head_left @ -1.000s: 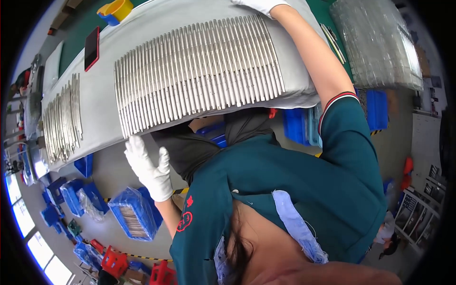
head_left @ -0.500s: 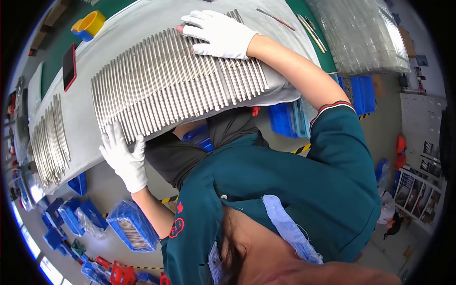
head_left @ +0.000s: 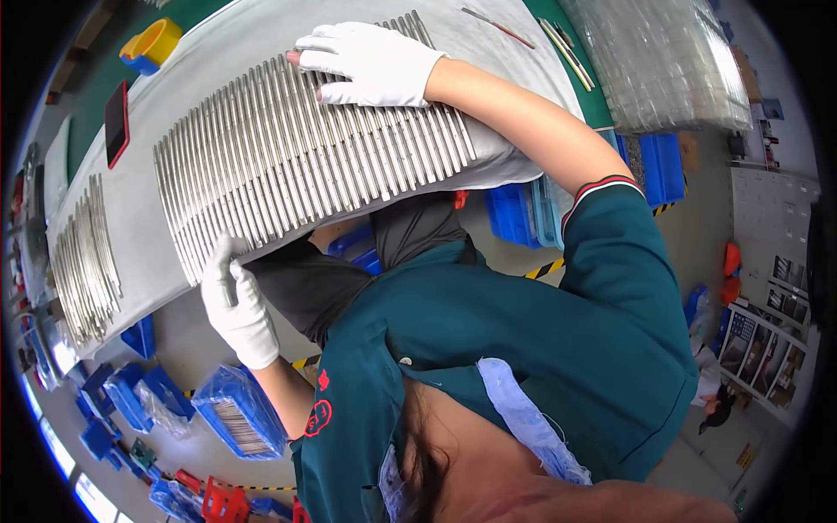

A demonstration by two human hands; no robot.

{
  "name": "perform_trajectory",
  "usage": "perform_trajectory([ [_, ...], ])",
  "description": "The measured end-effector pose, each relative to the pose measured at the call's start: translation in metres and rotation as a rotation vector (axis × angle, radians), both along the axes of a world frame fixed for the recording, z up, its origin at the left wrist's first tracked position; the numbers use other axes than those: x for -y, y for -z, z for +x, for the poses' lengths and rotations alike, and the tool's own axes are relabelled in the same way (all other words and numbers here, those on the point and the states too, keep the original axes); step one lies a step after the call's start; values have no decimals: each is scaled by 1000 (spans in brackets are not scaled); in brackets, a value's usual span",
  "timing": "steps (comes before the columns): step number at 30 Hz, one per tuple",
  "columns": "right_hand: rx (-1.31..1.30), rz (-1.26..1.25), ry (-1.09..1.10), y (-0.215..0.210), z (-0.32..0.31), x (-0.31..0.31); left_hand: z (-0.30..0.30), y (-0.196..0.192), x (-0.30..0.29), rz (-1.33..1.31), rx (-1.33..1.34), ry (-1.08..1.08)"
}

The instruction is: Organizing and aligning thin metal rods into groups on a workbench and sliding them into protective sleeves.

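Note:
A long row of slim silver metal rods [head_left: 288, 166] lies side by side on a pale cloth. Across the far part of the row rests my right hand [head_left: 375, 65] in a white glove, its fingers spread and laid flat over the rods. Bare fingertips show past the glove. My left hand [head_left: 235, 309], gloved the same way, is at the near left ends of the rods. Its index finger and thumb stand apart, the fingertip at or touching the rod ends; nothing shows between them. The remaining fingers are partly hidden.
A second batch of rods [head_left: 87, 261] lies at the table's left end. Beyond are a phone [head_left: 116, 124] and a yellow-and-blue container [head_left: 153, 45]. Pens [head_left: 567, 54] and a thin tool [head_left: 497, 26] lie far right, near plastic-wrapped stock [head_left: 658, 65]. Blue bins [head_left: 240, 414] stand on the floor.
My right hand has slid left across the rods. My left hand has drawn back slightly toward me and to the right, its thumb and index finger now more upright. The view shifted a little.

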State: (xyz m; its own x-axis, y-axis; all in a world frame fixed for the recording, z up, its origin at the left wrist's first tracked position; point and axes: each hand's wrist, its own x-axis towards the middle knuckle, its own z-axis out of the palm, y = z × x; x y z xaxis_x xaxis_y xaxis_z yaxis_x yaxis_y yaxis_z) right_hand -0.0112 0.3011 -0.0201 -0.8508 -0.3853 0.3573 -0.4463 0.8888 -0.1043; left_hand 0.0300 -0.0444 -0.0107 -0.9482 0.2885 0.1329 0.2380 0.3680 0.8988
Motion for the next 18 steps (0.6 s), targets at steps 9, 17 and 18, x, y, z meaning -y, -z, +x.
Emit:
perform_trajectory([
  [9, -175, -310, 152, -17, 8, -15, 40, 23, -92, -51, 721, 702],
  [17, 138, -85, 617, -62, 12, -53, 56, 24, -167, 244, 1156, 701],
  [18, 233, -87, 707, -61, 11, -52, 58, 25, -171, 248, 1158, 695],
])
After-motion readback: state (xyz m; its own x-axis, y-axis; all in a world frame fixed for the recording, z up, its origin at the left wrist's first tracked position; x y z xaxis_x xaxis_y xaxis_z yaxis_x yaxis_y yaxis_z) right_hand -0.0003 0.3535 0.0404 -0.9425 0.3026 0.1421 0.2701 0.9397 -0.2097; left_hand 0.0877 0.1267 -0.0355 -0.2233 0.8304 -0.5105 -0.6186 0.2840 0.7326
